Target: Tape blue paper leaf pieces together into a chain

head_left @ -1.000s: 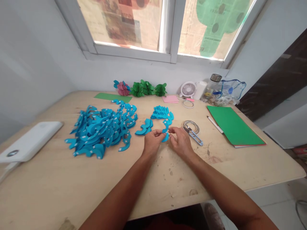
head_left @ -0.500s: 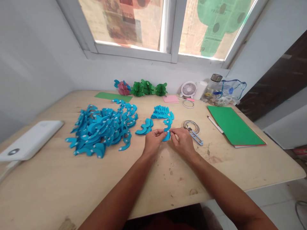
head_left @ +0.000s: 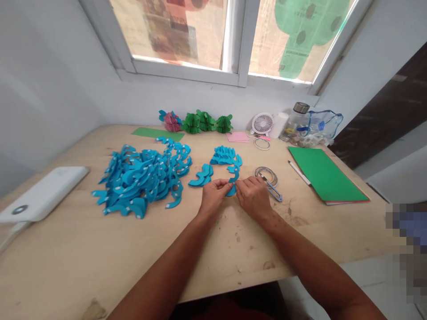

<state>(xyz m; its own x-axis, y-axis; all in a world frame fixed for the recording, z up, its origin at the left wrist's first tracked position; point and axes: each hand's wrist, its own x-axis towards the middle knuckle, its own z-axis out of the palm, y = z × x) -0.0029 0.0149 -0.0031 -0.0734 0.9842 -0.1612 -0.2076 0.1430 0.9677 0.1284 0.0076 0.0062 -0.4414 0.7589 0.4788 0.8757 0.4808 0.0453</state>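
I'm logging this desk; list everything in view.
Curved paper pile: one, blue, left
Curved paper clusters: two, blue, centre
Curved paper piece: one, blue, front centre
Pleated paper figures: three green, one pink and blue, back
Flat paper strip: one, green, behind pile
Paper slips: count unclear, pink, back
Round fan, cylinder: one each, white, back
Lidded bottle, plastic bag: one each, clear, back right
Small cutter: one, blue handle, right
Coiled rings: two, grey, right
Slim pen: one, white, right
Card stack: one, green top, right
Flat device: one, white, far left
Wooden table: one, beige, below
Framed window: one, grey, top
Left hand, right hand: one each, centre
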